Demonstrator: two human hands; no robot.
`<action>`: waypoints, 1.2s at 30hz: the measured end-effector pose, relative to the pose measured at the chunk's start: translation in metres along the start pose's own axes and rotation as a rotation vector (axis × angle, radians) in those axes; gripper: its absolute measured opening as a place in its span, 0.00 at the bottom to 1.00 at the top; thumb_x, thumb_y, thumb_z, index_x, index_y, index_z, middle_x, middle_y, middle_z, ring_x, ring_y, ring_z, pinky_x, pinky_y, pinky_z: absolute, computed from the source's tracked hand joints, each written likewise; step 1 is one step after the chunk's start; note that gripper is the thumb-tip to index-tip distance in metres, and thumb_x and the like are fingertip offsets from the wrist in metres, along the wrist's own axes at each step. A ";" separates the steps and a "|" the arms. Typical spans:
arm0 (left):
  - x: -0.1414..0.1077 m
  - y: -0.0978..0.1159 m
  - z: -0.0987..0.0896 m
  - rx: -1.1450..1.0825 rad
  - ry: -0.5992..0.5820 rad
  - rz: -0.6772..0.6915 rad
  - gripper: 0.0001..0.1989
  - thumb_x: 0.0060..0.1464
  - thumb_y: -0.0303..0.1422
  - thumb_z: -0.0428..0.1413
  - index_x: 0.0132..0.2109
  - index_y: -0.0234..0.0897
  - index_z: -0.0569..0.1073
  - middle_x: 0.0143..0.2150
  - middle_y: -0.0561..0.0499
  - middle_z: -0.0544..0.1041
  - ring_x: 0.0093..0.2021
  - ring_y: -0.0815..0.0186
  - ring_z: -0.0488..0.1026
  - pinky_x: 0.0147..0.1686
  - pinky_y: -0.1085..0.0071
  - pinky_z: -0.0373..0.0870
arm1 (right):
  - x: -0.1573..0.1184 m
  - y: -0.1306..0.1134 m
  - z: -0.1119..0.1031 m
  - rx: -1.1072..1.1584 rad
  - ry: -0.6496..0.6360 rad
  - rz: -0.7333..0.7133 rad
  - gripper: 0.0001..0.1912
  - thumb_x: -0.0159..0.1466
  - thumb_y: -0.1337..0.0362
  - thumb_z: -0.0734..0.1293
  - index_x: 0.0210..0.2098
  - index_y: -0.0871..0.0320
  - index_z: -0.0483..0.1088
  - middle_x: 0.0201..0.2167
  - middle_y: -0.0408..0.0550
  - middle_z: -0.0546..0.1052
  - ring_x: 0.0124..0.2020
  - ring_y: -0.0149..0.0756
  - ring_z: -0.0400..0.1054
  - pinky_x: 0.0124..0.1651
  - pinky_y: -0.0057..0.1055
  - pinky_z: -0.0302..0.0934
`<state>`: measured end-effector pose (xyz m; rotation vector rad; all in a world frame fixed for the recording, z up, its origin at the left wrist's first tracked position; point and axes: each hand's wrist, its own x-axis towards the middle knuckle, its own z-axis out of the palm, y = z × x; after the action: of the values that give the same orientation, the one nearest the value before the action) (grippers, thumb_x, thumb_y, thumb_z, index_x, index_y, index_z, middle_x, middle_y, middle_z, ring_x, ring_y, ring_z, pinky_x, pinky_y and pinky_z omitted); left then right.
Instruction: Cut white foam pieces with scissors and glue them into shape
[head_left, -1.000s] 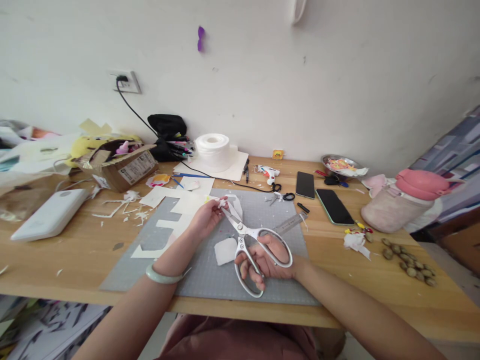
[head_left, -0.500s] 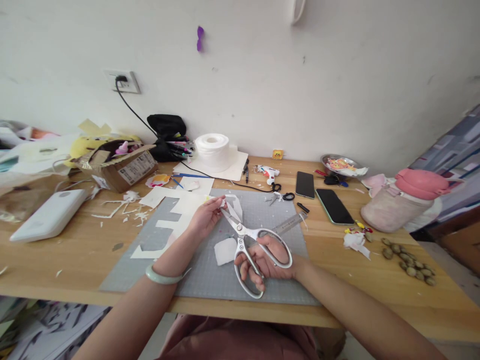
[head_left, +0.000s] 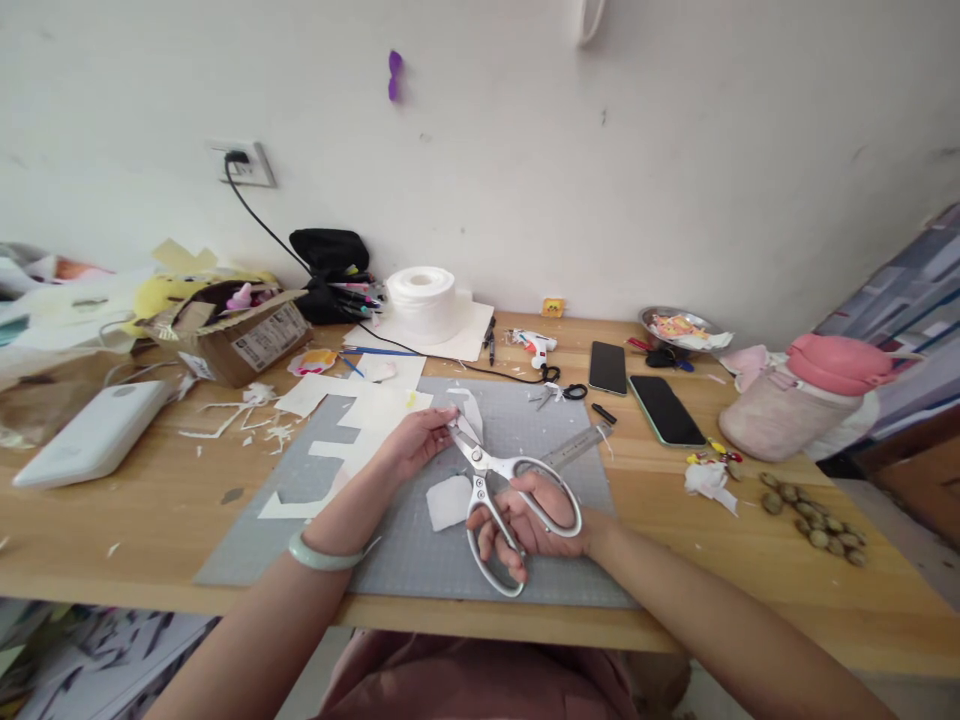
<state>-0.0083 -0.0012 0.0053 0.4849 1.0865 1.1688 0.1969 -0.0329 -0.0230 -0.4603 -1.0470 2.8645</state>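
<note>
My right hand [head_left: 532, 515] grips a large pair of silver scissors [head_left: 480, 462], thumb through one loop and fingers through the other. The handles stand apart, and the blade tips reach up to the fingers of my left hand [head_left: 424, 438]. That hand is closed in a pinch at the blade tips; a small white piece seems to be between its fingertips, mostly hidden. Below the blades a white square pad [head_left: 448, 502] lies on the grey cutting mat [head_left: 300, 550]. Cut white paper [head_left: 367, 420] is spread left of my left hand, partly beneath my forearm.
A steel ruler [head_left: 574, 447] and small black-handled scissors [head_left: 574, 392] lie beyond my right hand. Two phones [head_left: 666, 410], a pink-lidded bottle [head_left: 795, 400] and a glue gun [head_left: 536, 345] stand or lie farther off. A white roll [head_left: 420, 308], a cardboard box [head_left: 240, 335] and a power bank [head_left: 94, 435] are leftward.
My left hand has shifted slightly lower, and its fingers have moved at the blade tips. The scissors stay nearly in place in my right hand. The view has moved slightly.
</note>
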 end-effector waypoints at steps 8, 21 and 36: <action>-0.006 0.000 0.001 0.002 -0.090 -0.054 0.11 0.53 0.19 0.52 0.25 0.31 0.72 0.21 0.52 0.74 0.21 0.73 0.71 0.25 0.80 0.70 | 0.000 -0.005 0.016 0.044 0.222 0.050 0.29 0.64 0.46 0.47 0.34 0.65 0.64 0.22 0.47 0.68 0.18 0.30 0.64 0.20 0.25 0.57; -0.004 -0.003 0.002 0.017 -0.076 -0.011 0.09 0.52 0.20 0.54 0.26 0.31 0.72 0.23 0.51 0.75 0.24 0.72 0.73 0.31 0.78 0.72 | 0.002 -0.006 0.021 -0.068 0.334 0.061 0.34 0.65 0.43 0.39 0.27 0.61 0.61 0.14 0.43 0.66 0.12 0.29 0.62 0.14 0.23 0.56; -0.002 -0.002 0.001 0.004 -0.036 0.004 0.11 0.55 0.20 0.51 0.26 0.30 0.72 0.25 0.49 0.75 0.26 0.71 0.74 0.33 0.77 0.73 | 0.000 -0.008 0.014 0.104 0.223 -0.005 0.41 0.59 0.36 0.38 0.30 0.64 0.65 0.22 0.49 0.68 0.18 0.31 0.62 0.14 0.25 0.55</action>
<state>-0.0067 -0.0033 0.0049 0.5093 1.0572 1.1575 0.1920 -0.0352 -0.0076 -0.7467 -0.8565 2.7647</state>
